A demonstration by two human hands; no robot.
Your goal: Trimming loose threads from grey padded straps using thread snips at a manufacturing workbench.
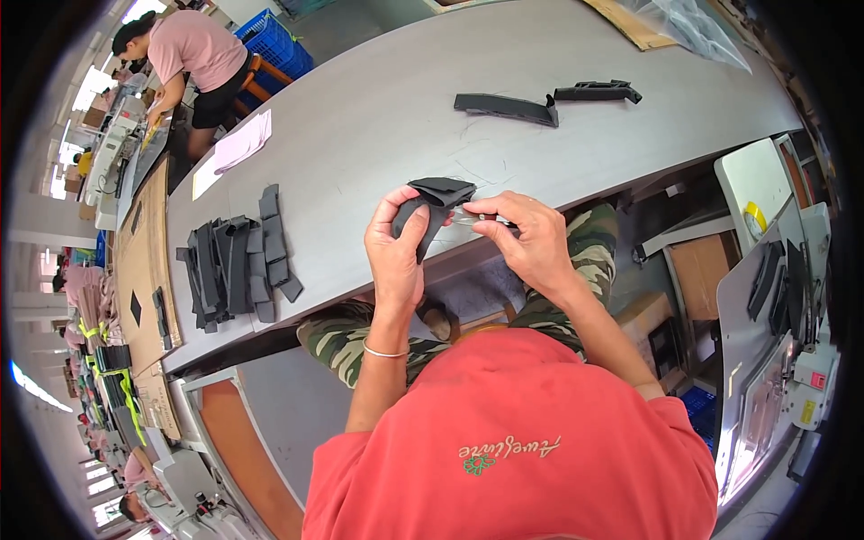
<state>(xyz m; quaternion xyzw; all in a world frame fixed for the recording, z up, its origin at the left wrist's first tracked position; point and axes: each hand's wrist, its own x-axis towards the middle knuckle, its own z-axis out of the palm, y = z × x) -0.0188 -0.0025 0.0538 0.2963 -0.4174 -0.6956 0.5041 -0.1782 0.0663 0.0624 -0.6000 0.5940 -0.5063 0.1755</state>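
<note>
My left hand (399,229) is closed round a folded black fabric piece (441,190), thumb on its near side, above the front edge of the grey table. One end of the piece hangs below the thumb. Close on its right, my right hand (531,238) grips a small, thin tool (487,217) with a dark handle and a shiny tip pointed at the fabric. Its exact kind is too small to make out. Whether the tip touches the fabric I cannot tell.
Black strips (236,261) lie piled at the table's left. Two more black pieces (508,108) rest at the far right, and pink sheets (243,142) at the far left. A person (198,58) works beyond, near a blue basket (274,43). A sewing machine (810,360) stands at right.
</note>
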